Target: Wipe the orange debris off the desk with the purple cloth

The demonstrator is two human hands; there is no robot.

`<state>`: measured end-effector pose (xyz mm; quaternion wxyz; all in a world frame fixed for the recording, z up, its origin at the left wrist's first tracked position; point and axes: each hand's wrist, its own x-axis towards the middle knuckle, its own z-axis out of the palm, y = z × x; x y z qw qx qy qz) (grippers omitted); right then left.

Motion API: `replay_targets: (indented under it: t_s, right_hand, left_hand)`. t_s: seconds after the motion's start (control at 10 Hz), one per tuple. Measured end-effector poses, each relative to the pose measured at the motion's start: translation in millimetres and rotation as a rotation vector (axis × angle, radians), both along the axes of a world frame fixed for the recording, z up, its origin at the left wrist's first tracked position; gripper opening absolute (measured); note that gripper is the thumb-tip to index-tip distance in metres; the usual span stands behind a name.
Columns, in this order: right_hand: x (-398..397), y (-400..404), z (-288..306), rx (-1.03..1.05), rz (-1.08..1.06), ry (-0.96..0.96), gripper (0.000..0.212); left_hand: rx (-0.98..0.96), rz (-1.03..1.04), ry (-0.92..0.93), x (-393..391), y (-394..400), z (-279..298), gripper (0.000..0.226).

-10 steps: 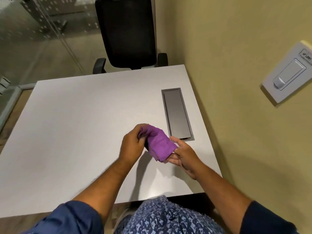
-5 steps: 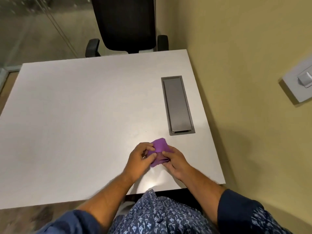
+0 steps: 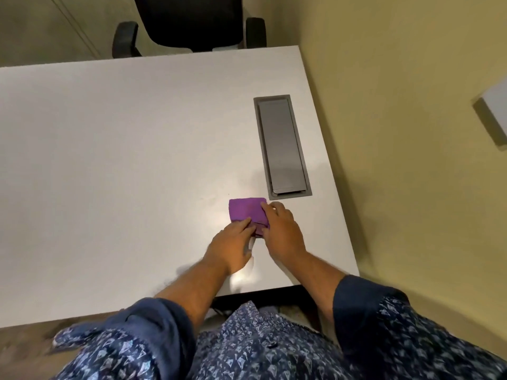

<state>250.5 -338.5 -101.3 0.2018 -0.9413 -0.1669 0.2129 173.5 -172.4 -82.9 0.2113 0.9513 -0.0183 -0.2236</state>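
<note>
Grey cable hatch sitting recessed in the tabletop near the right edge, lid closed. Black office chair standing at the far side, armrests showing. Yellow wall running along the right, white wall plate partly cropped at frame edge.

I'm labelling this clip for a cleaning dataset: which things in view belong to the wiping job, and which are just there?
Part of the job:
purple cloth, folded flat
desk
left hand and right hand, both pressing on the cloth

Just there:
grey cable hatch in the desk
black office chair
wall switch plate
</note>
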Motion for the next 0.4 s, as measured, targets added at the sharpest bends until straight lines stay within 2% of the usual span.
replay_targets:
  t_s: [0.1, 0.3, 0.4]
  right_hand:
    - [-0.5, -13.0, -3.2, 0.022, 0.083, 0.077, 0.072]
    - [18.4, -24.3, 20.9, 0.045, 0.154, 0.022, 0.084]
    - [29.1, -25.3, 29.1, 0.020, 0.194, 0.040, 0.088]
  left_hand:
    - [-0.001, 0.026, -0.034, -3.9, 1.8, 6.7, 0.066]
    - [0.042, -0.037, -0.292, -5.8, 21.6, 37.3, 0.060]
    - [0.086, 0.015, -0.344, -5.8, 33.1, 46.7, 0.059]
